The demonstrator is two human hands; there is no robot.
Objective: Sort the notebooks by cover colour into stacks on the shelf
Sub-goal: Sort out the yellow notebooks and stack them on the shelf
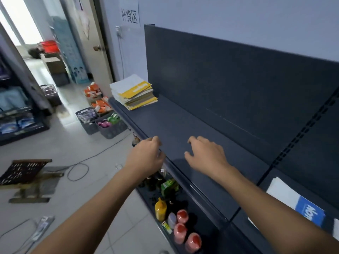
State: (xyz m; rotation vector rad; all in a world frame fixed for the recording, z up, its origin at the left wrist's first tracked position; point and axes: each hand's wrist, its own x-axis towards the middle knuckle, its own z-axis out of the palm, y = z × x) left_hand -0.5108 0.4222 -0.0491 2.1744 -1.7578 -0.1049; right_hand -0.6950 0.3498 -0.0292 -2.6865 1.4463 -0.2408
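Hovering empty over the dark grey metal shelf (183, 123), the right hand (205, 154) spreads loosely; the left hand (146, 156) curls at its near edge. The yellow-and-white notebook stack (134, 94) sits far left.

What I can't make out from here

My left hand (146, 156) covers part of the shelf (183, 129) lip, and its fingertips curl out of sight over the edge, so I can't tell whether they grip it. The blue notebook (310, 213) at the right is cut off by the frame edge, its cover word only partly showing. In the yellow stack (135, 94) only the top cover shows; lower ones are thin edges of unsure colour. Bottles (180, 228) on the lower shelf sit partly hidden beneath the upper shelf, labels unreadable. The room beyond the doorway (45, 52) is blurred.
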